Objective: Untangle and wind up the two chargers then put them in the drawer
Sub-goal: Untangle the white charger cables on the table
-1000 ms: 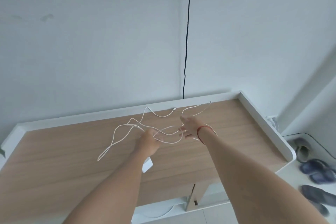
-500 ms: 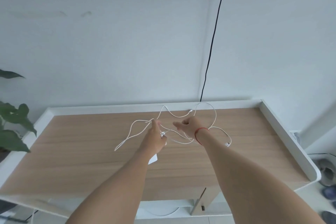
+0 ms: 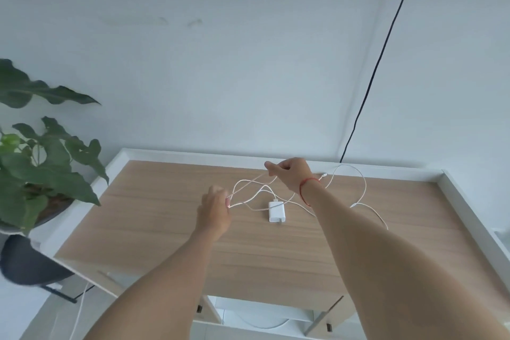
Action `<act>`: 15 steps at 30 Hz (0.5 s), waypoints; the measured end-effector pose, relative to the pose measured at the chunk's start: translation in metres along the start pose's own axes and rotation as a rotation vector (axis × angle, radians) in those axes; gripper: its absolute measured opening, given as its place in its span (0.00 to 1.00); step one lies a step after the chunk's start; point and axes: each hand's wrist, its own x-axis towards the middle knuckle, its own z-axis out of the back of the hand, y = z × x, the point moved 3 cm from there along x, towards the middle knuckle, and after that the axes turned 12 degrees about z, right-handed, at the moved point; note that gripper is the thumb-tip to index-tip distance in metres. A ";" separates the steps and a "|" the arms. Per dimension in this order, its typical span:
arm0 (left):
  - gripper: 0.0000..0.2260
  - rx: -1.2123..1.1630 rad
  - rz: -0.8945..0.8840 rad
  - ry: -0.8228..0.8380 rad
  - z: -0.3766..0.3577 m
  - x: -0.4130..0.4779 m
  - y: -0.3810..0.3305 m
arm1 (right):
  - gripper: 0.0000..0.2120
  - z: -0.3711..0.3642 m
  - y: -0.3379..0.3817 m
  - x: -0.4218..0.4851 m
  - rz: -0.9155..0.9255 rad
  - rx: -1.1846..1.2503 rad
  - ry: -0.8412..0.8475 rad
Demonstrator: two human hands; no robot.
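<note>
Over the wooden counter [image 3: 154, 229], the left hand [image 3: 214, 212] and the right hand [image 3: 289, 174] each pinch a strand of the tangled white charger cables [image 3: 365, 186] and hold it lifted, the hands apart. The white charger plug [image 3: 276, 211] lies on the counter between the forearms, and loose loops trail to the right.

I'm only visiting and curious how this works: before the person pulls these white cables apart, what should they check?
1. Left hand pinches the cables: ok.
2. Right hand grips a strand: ok.
3. Cables separated: not ok, strands cross between the hands.
4. White adapter lies on the desk, clear of both hands: ok.
5. Loose loop on the desk, free to follow: cannot tell.
6. Drawer open: cannot tell.
</note>
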 end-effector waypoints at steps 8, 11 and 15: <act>0.16 0.038 0.289 0.170 0.030 0.021 0.067 | 0.18 -0.091 0.037 0.018 0.069 0.000 0.082; 0.16 0.075 0.302 0.231 0.044 0.033 0.108 | 0.16 -0.127 0.046 0.026 0.067 -0.123 0.144; 0.13 0.115 0.321 0.227 0.060 0.059 0.166 | 0.21 -0.183 0.050 0.035 0.049 -0.279 0.242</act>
